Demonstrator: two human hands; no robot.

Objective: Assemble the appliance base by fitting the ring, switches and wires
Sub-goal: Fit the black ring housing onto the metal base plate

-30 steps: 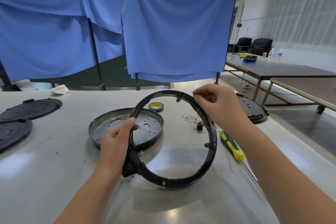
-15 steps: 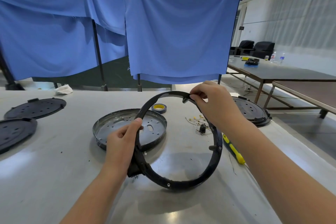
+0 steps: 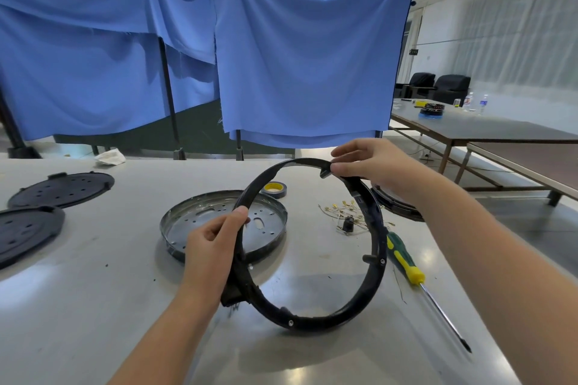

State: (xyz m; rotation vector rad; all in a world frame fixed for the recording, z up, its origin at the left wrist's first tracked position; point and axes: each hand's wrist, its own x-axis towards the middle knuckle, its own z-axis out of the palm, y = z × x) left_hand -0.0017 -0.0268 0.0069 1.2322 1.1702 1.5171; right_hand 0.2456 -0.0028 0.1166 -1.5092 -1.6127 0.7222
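Observation:
A large black plastic ring (image 3: 377, 247) is held tilted above the grey table (image 3: 93, 291), its low edge nearest me. My left hand (image 3: 212, 247) grips its left side, thumb on the inner rim. My right hand (image 3: 366, 162) pinches the top rim beside a small peg. Behind the ring lies a round metal base pan (image 3: 272, 212) with holes. A bundle of thin wires with brass terminals and a small black switch (image 3: 347, 222) lies to the pan's right.
A green and yellow screwdriver (image 3: 406, 262) lies right of the ring. A tape roll (image 3: 275, 189) sits behind the pan. Two black perforated discs (image 3: 59, 189) lie far left, another black part (image 3: 394, 200) behind my right wrist. Blue cloth screens (image 3: 297, 56) stand beyond the table.
My right hand has moved along the ring's top rim and now pinches it next to the peg. The ring sits slightly higher and more upright. My left hand keeps its grip.

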